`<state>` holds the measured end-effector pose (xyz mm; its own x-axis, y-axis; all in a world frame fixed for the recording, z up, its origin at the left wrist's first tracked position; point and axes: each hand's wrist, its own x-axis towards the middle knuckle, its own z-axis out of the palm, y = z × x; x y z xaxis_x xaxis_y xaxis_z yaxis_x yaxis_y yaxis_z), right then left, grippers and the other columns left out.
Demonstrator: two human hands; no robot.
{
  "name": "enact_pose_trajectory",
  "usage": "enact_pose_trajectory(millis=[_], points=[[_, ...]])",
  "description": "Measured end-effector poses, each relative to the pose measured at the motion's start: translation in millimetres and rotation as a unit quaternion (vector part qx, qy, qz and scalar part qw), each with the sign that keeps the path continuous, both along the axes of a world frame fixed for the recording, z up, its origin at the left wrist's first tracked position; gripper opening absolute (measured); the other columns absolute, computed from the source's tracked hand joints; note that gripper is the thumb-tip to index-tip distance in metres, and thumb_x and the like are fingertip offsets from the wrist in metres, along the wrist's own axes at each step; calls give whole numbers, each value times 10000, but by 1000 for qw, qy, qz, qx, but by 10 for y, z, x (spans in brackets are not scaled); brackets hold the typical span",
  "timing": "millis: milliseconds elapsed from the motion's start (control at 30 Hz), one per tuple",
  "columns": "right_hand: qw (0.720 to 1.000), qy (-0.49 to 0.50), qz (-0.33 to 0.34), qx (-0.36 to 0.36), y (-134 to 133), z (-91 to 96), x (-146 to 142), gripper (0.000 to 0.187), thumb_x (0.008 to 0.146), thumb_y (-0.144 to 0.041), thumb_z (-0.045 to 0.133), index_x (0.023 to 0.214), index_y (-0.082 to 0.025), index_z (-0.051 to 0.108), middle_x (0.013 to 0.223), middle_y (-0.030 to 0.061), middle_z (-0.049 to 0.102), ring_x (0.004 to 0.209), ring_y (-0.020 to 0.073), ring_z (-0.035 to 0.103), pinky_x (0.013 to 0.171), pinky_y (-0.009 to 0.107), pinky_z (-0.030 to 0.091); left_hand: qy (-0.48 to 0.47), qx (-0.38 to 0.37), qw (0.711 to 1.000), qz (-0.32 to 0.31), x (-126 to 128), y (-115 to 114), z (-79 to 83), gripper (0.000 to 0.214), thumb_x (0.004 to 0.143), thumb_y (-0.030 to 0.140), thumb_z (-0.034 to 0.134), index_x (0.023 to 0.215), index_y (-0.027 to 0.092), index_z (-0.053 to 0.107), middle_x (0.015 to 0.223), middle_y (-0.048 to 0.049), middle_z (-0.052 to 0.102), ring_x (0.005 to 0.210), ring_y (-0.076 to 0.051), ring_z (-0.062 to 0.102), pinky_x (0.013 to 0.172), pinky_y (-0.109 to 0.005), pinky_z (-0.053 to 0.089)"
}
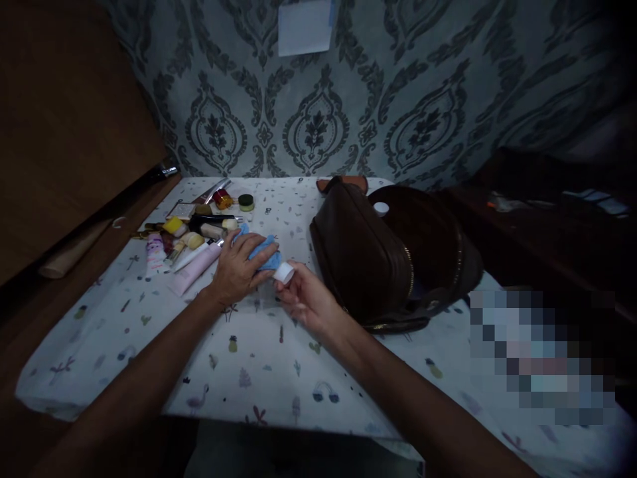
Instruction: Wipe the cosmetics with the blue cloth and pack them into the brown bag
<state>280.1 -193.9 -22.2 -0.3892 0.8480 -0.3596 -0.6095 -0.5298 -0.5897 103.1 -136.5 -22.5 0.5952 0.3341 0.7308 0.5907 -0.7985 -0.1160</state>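
Note:
My left hand (pixel 239 269) is closed over a blue cloth (pixel 263 255) on the white patterned tablecloth (pixel 149 345), its fingers pressing the cloth down. Just to its right, my right hand (pixel 306 299) pinches a small white round cap or jar (pixel 284 273) that touches the edge of the blue cloth. A pink tube (pixel 194 269) lies beside my left wrist. An open dark brown bag (pixel 378 255) lies close to the right of my right hand.
Several cosmetics, tubes and small bottles (pixel 194 232) lie in a pile at the table's far left. A small green jar (pixel 245 201) stands behind them. A wooden panel (pixel 64 133) rises at left, patterned wallpaper behind. Dark furniture stands at right.

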Motion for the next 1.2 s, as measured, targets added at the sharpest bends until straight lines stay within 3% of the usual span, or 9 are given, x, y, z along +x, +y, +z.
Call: enact_pose_trajectory(millis=[67, 167, 367, 567, 667, 767, 900, 1033, 1200], points=[[999, 35, 36, -21, -6, 1, 11, 217, 872, -358, 549, 756, -175, 536, 529, -29, 573, 333, 29, 286, 291, 114, 151, 13, 7, 1000, 4, 4, 3, 7, 485, 1009, 515, 322, 1199, 192, 630, 1073, -124, 671, 1021, -276, 574, 1031, -508, 354], [996, 44, 69, -30, -35, -2, -32, 224, 889, -363, 552, 765, -176, 543, 506, -38, 550, 326, 33, 284, 290, 111, 174, 23, -37, 999, 21, -28, 10, 26, 529, 1006, 535, 276, 1055, 177, 663, 872, -103, 664, 836, -257, 571, 859, -437, 429], [1000, -27, 7, 13, -126, 37, -173, 480, 971, -584, 418, 859, -158, 607, 604, 36, 653, 456, 93, 549, 415, 160, 403, -82, -166, 982, 44, -18, -70, 86, 451, 1024, 436, 265, 739, 212, 533, 633, -23, 542, 595, -175, 498, 602, -314, 371], [979, -104, -66, 161, -180, 29, -161, 530, 709, -647, 755, 936, -190, 613, 710, -5, 673, 550, 106, 589, 450, 181, 396, -160, -288, 942, 60, 54, -144, 111, 397, 1022, 441, 324, 708, 227, 440, 559, 45, 400, 502, -128, 433, 524, -267, 317], [970, -140, -94, 176, -160, 0, -139, 542, 712, -678, 726, 908, -186, 610, 659, -14, 652, 513, 105, 560, 443, 195, 380, -151, -279, 946, 62, 68, -157, 71, 391, 1031, 443, 305, 799, 216, 522, 604, 29, 480, 554, -140, 493, 562, -268, 377], [963, -170, -122, 171, -128, -35, -123, 552, 740, -719, 665, 851, -181, 601, 618, -4, 643, 483, 112, 556, 445, 212, 380, -99, -239, 966, 25, 94, -168, 24, 393, 1032, 447, 306, 1083, 181, 591, 899, -68, 674, 828, -197, 638, 777, -321, 493], [962, -185, -132, 154, -86, -85, -98, 587, 766, -775, 569, 730, -189, 576, 548, 0, 597, 438, 107, 507, 416, 219, 330, -20, -230, 972, -48, 132, -189, 1, 553, 970, 558, 436, 1372, 177, 463, 1197, -151, 649, 1090, -284, 622, 939, -422, 503], [966, -189, -126, 126, -46, -118, -73, 598, 762, -797, 548, 694, -203, 553, 488, -33, 512, 404, 95, 431, 395, 215, 270, -12, -275, 959, -60, 143, -202, -9, 625, 937, 580, 505, 1419, 194, 405, 1238, -150, 629, 1117, -291, 628, 904, -409, 539], [969, -186, -93, 130, -36, -120, -67, 625, 741, -823, 523, 713, -199, 548, 555, -21, 550, 452, 95, 463, 416, 209, 299, -74, -333, 939, -53, 134, -196, -9, 539, 950, 518, 526, 1367, 184, 452, 1275, -136, 632, 1142, -266, 639, 949, -373, 529]])
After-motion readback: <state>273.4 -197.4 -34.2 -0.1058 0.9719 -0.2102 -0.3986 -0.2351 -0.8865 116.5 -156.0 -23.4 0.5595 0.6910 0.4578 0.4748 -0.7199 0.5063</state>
